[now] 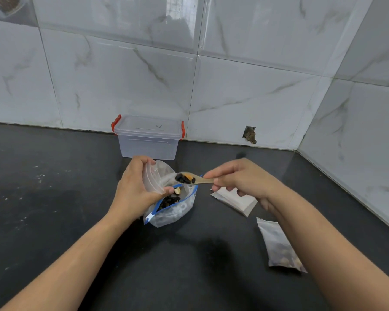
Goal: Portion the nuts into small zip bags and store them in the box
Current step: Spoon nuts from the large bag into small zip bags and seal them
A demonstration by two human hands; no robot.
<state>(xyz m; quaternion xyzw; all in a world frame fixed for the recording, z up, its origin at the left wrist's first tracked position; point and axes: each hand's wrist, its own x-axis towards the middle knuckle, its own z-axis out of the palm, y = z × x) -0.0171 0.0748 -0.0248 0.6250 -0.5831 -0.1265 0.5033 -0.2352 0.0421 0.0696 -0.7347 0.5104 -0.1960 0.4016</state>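
My left hand (136, 189) pinches a small clear zip bag (154, 177) by its mouth, above a big blue-rimmed bag of mixed nuts (177, 206) that stands open on the black counter. My right hand (240, 178) holds a wooden spoon (189, 178) by its handle. The spoon's bowl is full of dark nuts and hovers just right of the small bag's mouth. A clear plastic box (148, 136) with red clips and its lid on sits behind, against the wall.
A stack of small zip bags (235, 202) lies on the counter under my right hand. A small zip bag holding nuts (279, 245) lies flat further right, partly under my forearm. Marble-tiled walls meet in a corner at the back right.
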